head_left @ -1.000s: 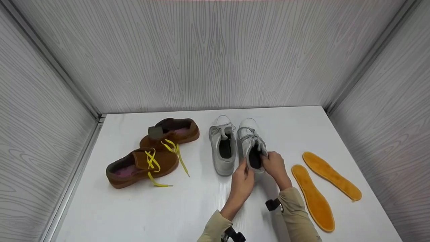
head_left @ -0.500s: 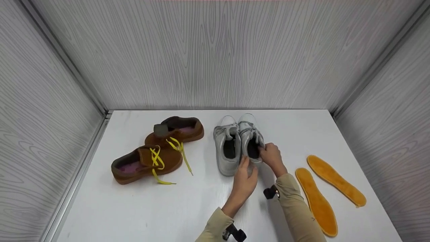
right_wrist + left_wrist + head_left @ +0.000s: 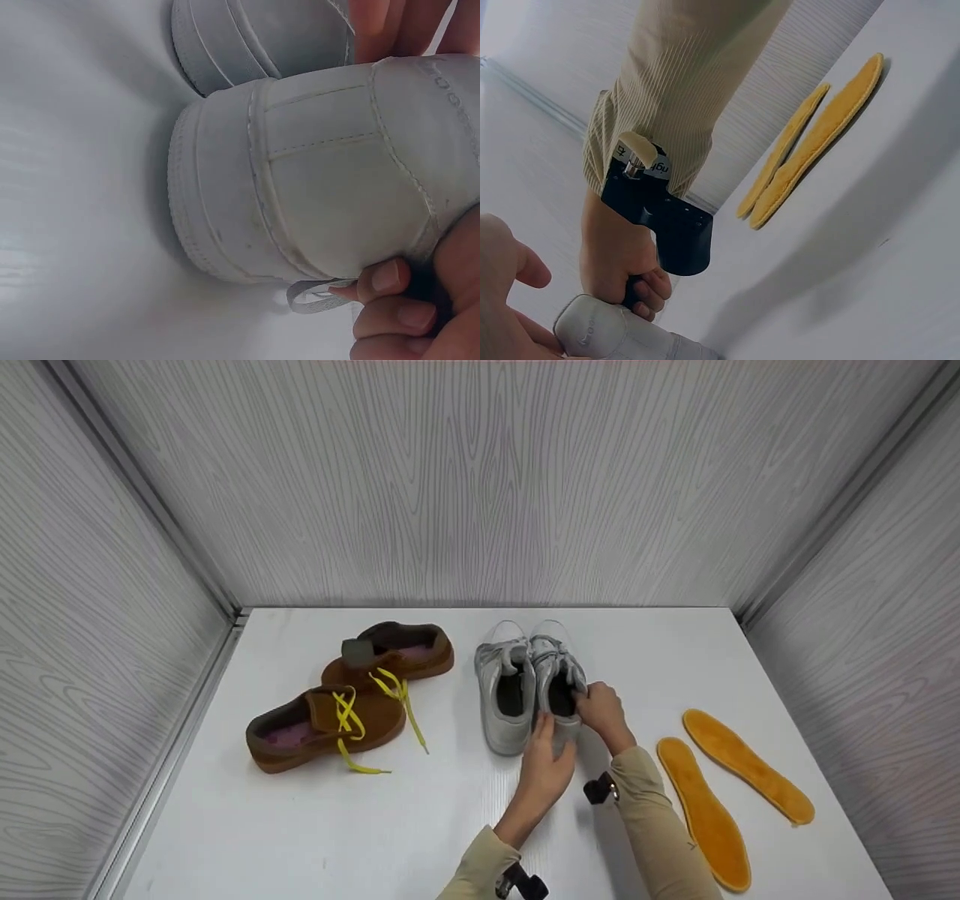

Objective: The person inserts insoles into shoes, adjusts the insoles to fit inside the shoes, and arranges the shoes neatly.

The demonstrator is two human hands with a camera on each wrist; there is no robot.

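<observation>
Two off-white lace-up sneakers stand side by side, toes away from me, in the head view. My right hand grips the right sneaker at the right edge of its opening. Curled fingers and something dark between them and the thumb show in the right wrist view, beside the heel. My left hand touches the left side of that heel with extended fingers, its thumb apart. The left sneaker stands close alongside. Dark interiors show in both. The left wrist view shows the heel between my two hands.
Two brown shoes with yellow laces, a nearer one and a farther one, lie at left. Two orange insoles, one nearer and one farther, lie at right on the white table. Grey wood-grain panels surround it.
The right sneaker has come closer to the left one, narrowing the gap between them. My left thumb has come away from the heel's rim. My right hand keeps its grip.
</observation>
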